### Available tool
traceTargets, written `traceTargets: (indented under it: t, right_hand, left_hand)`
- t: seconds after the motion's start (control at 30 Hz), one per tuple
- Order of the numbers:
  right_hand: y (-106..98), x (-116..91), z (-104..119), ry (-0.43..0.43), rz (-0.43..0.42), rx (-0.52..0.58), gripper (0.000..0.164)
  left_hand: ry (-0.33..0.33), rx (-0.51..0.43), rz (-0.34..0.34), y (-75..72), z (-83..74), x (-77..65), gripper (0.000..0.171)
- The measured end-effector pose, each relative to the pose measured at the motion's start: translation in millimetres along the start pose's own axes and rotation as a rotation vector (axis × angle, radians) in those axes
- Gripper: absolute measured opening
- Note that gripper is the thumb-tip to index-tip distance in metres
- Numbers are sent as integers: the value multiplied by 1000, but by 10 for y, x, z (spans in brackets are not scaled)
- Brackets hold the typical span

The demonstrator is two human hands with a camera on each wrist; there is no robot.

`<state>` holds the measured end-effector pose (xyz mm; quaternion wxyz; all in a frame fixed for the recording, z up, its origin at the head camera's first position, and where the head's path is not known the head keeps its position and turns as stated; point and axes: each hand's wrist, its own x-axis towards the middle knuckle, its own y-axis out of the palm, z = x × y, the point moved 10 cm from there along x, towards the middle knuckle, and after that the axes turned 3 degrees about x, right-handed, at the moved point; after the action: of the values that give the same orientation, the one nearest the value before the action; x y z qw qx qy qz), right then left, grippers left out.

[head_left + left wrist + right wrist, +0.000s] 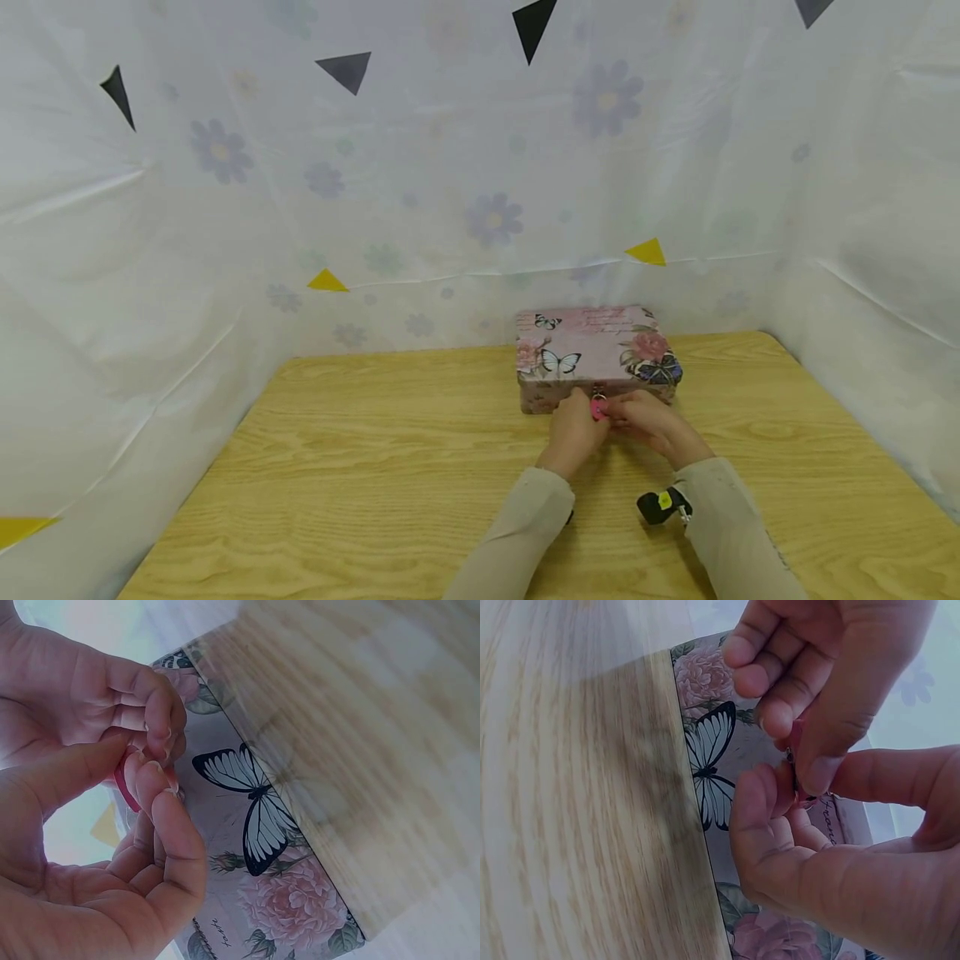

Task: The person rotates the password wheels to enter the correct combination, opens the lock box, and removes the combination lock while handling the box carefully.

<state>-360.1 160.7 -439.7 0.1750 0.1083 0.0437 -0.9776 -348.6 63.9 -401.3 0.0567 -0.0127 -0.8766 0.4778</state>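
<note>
A pink padlock (598, 408) hangs by its metal shackle from the front clasp of a pink tin box (592, 333) printed with butterflies and roses. From the left, my left hand (576, 429) pinches the padlock between thumb and fingers. My right hand (651, 425) meets it from the other side, its thumb and fingertips pinching at the same padlock. In the left wrist view only a red sliver of the padlock (129, 780) shows among the fingers. The right wrist view shows part of the padlock (798, 735) under the left thumb; fingers hide the rest.
The box stands at the back of a wood-grain table (375, 467), close to a pale flowered curtain (420, 200) hung with small triangles. A black wrist-camera piece (654, 507) with a yellow label sits at the right sleeve.
</note>
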Motion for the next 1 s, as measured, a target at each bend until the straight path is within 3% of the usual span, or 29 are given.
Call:
traceTargets:
  t: [0.57,1.0]
  right_hand:
    - [14,-7,9,-21,6,18,30]
    - [-14,-14,-36,31,-23,11,31]
  left_hand:
    - [2,6,0,11,2,2,28]
    - [-2,-25,13,5,-2,-3,32]
